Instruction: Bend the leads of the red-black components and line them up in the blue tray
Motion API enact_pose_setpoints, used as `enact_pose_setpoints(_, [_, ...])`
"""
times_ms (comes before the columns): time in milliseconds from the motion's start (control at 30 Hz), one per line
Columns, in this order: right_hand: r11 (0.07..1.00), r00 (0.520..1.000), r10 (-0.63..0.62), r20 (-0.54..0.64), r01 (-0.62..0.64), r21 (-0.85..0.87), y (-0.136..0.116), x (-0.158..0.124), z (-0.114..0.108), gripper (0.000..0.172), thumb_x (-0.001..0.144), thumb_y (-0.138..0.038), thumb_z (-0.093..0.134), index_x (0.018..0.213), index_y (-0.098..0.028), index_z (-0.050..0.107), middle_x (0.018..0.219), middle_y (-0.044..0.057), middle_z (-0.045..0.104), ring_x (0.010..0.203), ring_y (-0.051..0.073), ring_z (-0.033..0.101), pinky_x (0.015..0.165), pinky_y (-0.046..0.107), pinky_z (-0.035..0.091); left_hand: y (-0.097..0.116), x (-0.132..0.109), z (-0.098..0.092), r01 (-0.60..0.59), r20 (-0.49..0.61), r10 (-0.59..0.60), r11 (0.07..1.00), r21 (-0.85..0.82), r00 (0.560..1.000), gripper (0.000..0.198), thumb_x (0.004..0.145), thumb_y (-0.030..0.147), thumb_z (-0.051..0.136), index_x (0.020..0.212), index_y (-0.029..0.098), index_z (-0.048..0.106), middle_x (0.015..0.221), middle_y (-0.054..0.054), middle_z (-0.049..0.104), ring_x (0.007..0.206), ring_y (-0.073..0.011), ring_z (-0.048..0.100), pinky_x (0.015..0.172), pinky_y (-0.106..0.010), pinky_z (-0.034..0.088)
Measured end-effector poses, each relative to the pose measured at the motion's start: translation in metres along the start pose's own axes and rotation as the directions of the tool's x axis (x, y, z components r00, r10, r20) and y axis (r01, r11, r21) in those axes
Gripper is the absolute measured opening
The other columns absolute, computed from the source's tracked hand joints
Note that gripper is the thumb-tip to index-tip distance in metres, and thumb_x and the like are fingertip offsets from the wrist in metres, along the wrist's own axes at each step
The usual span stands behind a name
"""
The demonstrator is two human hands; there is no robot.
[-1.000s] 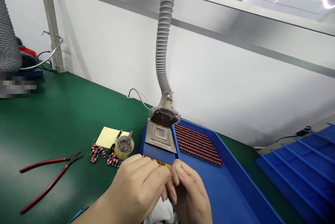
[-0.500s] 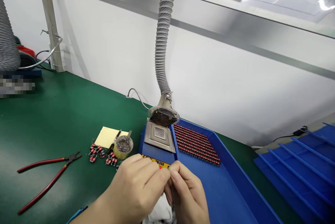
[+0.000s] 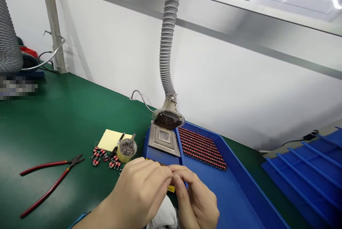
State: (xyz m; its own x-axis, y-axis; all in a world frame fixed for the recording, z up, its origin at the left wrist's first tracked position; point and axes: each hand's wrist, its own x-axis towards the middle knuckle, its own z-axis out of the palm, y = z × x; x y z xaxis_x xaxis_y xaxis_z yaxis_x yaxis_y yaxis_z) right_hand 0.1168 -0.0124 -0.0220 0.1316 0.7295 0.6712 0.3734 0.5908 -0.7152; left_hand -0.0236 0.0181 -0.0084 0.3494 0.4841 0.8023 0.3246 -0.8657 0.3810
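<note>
Head view, lower centre: here come both hands together, tips meeting over the blue soldering-type unit [image 3: 146, 145].
Left hand [image 3: 144, 189]: curled knuckles-up, closed into a pinch at its right edge.
Right hand [image 3: 196, 200]: and there's the change! Over the last half-second its forefinger has swung flatter across the top, the thumb now pressing upward beneath; also closed.
Pinch point: fingertips touching, but whatever they may grip is hidden; I cannot tell what it is.
Yellow strip [image 3: 171, 188]: a corner now peeks below the fingers, while the red digits lit a moment ago are covered. For the work, that reads as a fresh hold on something small, with nothing set down.
Red-and-black parts: neat rows [image 3: 201, 148] fill the upper end of the blue tray [image 3: 227, 193], right of centre, unchanged; loose pieces [image 3: 97, 154] lie left of centre on the green table [image 3: 66, 115], beside the yellow paper [image 3: 109, 140].
Cup [image 3: 123, 156]: grey bits inside, a metal strip leaning in it.
Pliers [image 3: 71, 163]: lower left, handles spread, untouched.
Fume hood [image 3: 169, 116]: hanging centre frame, just behind the metal plate [image 3: 171, 149].
</note>
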Motion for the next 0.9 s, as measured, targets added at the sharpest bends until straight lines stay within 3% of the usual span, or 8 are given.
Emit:
enact_pose_setpoints(67, [0.924, 0.951, 0.288, 0.112, -0.307, 0.226, 0.000, 0.000, 0.001, 0.030, 0.092, -0.028, 0.054, 0.064, -0.019, 0.059, 0.054, -0.001, 0.056, 0.048, 0.012, 0.050, 0.050, 0.024, 0.042, 0.000, -0.001, 0.003, -0.090, -0.009, 0.092, 0.987, 0.131, 0.996, 0.025, 0.090, 0.005, 0.039, 0.074, 0.016, 0.055, 0.056, 0.001, 0.053, 0.048, -0.0141, 0.042, 0.050, -0.029, 0.029])
enact_pose_setpoints(133, [0.746, 0.874, 0.408, 0.263, -0.485, 0.456, 0.001, 0.001, 0.000, 0.040, 0.094, -0.037, 0.050, 0.058, -0.020, 0.053, 0.043, -0.005, 0.045, 0.041, 0.011, 0.041, 0.049, 0.025, 0.041, 0.001, -0.001, 0.003, -0.062, -0.002, 0.063, 0.997, 0.054, 0.998, 0.025, 0.089, 0.004, 0.040, 0.072, 0.016, 0.053, 0.056, 0.002, 0.053, 0.048, -0.0129, 0.042, 0.050, -0.028, 0.030])
enact_pose_setpoints(200, [0.703, 0.895, 0.355, 0.269, -0.446, 0.555, 0.002, 0.004, -0.004, 0.037, 0.093, -0.039, 0.053, 0.062, -0.020, 0.058, 0.045, -0.003, 0.050, 0.046, 0.012, 0.049, 0.054, 0.026, 0.046, 0.003, -0.001, 0.001, 0.061, 0.028, -0.057, 0.986, -0.152, 0.998, 0.022, 0.090, 0.007, 0.041, 0.075, 0.017, 0.053, 0.061, 0.003, 0.057, 0.052, -0.0101, 0.048, 0.053, -0.023, 0.035])
enact_pose_setpoints(300, [0.878, 0.972, 0.178, 0.154, -0.227, 0.422, 0.002, 0.007, -0.009, 0.010, 0.085, -0.031, 0.067, 0.083, -0.022, 0.070, 0.069, 0.002, 0.068, 0.072, 0.017, 0.065, 0.067, 0.028, 0.051, 0.005, 0.000, -0.003, 0.286, 0.143, -0.249, 0.873, -0.395, 0.958, 0.017, 0.092, 0.015, 0.046, 0.078, 0.019, 0.053, 0.066, 0.005, 0.057, 0.059, -0.0083, 0.053, 0.057, -0.017, 0.038])
enact_pose_setpoints(467, [0.963, 0.996, -0.039, 0.078, 0.017, 0.269, -0.002, 0.005, -0.005, 0.012, 0.087, -0.017, 0.065, 0.091, -0.026, 0.071, 0.078, 0.001, 0.071, 0.079, 0.018, 0.067, 0.071, 0.029, 0.052, 0.007, 0.003, -0.007, 0.455, 0.282, -0.359, 0.748, -0.483, 0.890, 0.018, 0.091, 0.021, 0.046, 0.075, 0.020, 0.053, 0.065, 0.005, 0.054, 0.061, -0.0094, 0.051, 0.059, -0.019, 0.037])
enact_pose_setpoints(600, [0.929, 0.989, 0.143, -0.029, -0.124, 0.349, -0.005, 0.004, -0.004, 0.014, 0.091, -0.024, 0.059, 0.079, -0.023, 0.064, 0.066, -0.001, 0.063, 0.069, 0.015, 0.063, 0.065, 0.027, 0.049, 0.006, 0.003, -0.007, 0.460, 0.315, -0.342, 0.745, -0.483, 0.885, 0.017, 0.092, 0.022, 0.045, 0.076, 0.020, 0.053, 0.068, 0.004, 0.055, 0.063, -0.0105, 0.050, 0.061, -0.021, 0.036])
enact_pose_setpoints(733, [0.903, 0.966, 0.178, -0.186, -0.086, 0.420, -0.002, 0.008, -0.016, 0.015, 0.091, -0.026, 0.060, 0.077, -0.021, 0.062, 0.060, -0.003, 0.060, 0.063, 0.012, 0.060, 0.064, 0.024, 0.047, 0.003, 0.002, -0.009, 0.524, 0.336, -0.403, 0.687, -0.504, 0.851, 0.018, 0.093, 0.024, 0.046, 0.078, 0.020, 0.054, 0.072, 0.003, 0.054, 0.068, -0.0119, 0.049, 0.066, -0.023, 0.036])
enact_pose_setpoints(900, [0.749, 0.934, 0.347, 0.081, -0.328, 0.576, 0.002, 0.006, -0.004, 0.021, 0.088, -0.030, 0.065, 0.069, -0.020, 0.062, 0.057, -0.004, 0.054, 0.059, 0.011, 0.058, 0.060, 0.023, 0.045, -0.004, -0.003, -0.003, 0.587, 0.430, -0.445, 0.314, -0.746, 0.785, 0.022, 0.094, 0.029, 0.051, 0.116, 0.029, 0.050, 0.091, 0.002, 0.050, 0.083, -0.0133, 0.048, 0.078, -0.024, 0.041])
